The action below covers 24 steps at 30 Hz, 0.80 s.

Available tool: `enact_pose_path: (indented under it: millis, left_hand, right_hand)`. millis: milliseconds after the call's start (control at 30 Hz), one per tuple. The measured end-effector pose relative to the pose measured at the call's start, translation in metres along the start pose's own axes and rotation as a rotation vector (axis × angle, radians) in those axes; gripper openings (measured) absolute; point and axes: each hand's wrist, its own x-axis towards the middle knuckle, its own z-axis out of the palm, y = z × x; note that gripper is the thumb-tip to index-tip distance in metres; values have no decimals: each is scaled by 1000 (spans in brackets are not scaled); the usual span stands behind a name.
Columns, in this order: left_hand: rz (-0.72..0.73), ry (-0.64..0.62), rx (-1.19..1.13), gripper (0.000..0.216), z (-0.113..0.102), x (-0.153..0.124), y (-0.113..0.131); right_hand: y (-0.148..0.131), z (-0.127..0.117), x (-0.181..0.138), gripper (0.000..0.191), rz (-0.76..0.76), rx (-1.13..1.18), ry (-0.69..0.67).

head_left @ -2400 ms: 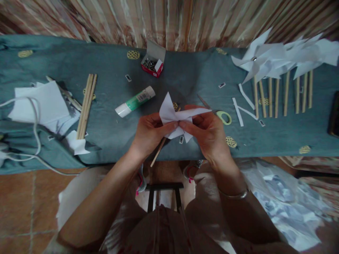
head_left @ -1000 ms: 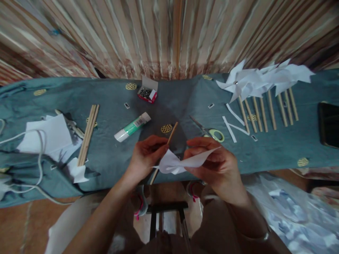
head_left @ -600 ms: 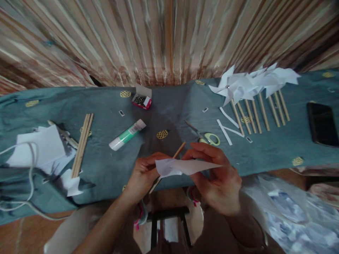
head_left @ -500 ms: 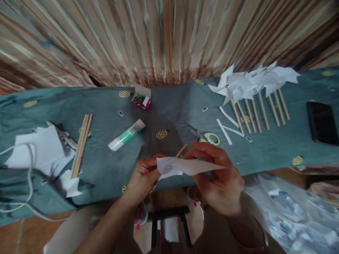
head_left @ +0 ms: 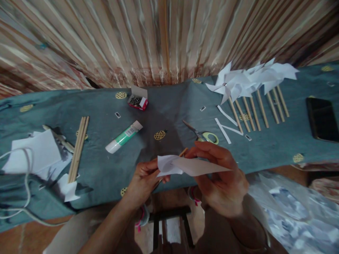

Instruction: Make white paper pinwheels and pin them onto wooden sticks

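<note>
Left hand (head_left: pixel 141 181)'s pinching the pinwheel (head_left: pixel 196 166), stick (head_left: pixel 183 152) poking out behind it. Right hand (head_left: pixel 221 181)'s curled at its right side, can't tell if gripping. Scissors (head_left: pixel 210 138) just beyond the pinwheel.

Dim, greyish light. The held paper pinwheel (head_left: pixel 197 167) looks pale but soft in detail; a broad, faint shadow darkens the middle of the teal tablecloth (head_left: pixel 100 100). Wide-angle distortion stretches the edges, and the upper right corner sinks into darkness.

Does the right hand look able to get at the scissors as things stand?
Probably yes: the scissors lie just beyond the right hand, with nothing seen on top, though that hand is busy with the paper.
</note>
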Motion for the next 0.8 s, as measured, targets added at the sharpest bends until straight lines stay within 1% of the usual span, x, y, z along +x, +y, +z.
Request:
enact_pose_path:
  millis: [167,333,500,600,800]
  left_hand:
    - [20,35,91,22,3,1,3]
    - [28,56,42,17,2,2,0]
    - [29,92,44,25,4,2,2]
    - [35,83,33,29,6,2,2]
    - [45,76,51,29,6,1,1]
  right_hand:
    - [-2,-1,-1,51,33,28,-10]
    - [-3,-3,-2,50,54,23,-9]
    - [-2,-2,-2,49,55,35,-6]
    - [-1,-1,-2,50,53,50,-3]
    - [-1,1,-1,51,66,57,0]
